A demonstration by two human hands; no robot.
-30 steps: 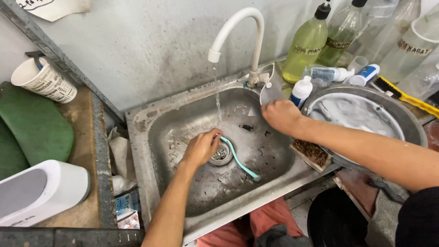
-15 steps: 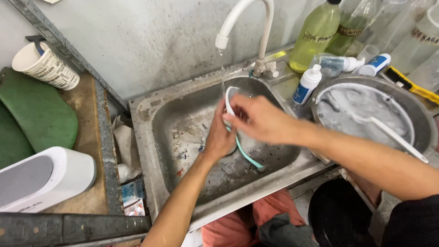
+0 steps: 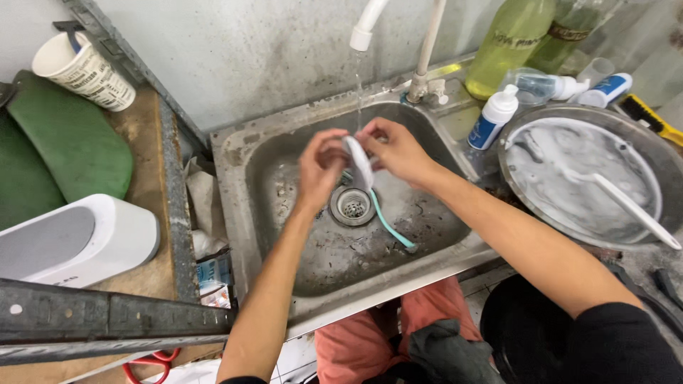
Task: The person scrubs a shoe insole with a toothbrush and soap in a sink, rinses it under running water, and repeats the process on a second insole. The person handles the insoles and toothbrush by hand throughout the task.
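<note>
Head view: both hands (image 3: pixel 359 160) around smooth white oval piece (image 3: pixel 359 162).

Both bare forearms reach forward and converge, the left arm rising steeply from below, the right coming in from the lower right in a dark short sleeve. The left hand (image 3: pixel 321 165) and right hand (image 3: pixel 393 148) meet close together, fingers curled and pinching, palms turned toward each other, wrists slightly bent.
</note>
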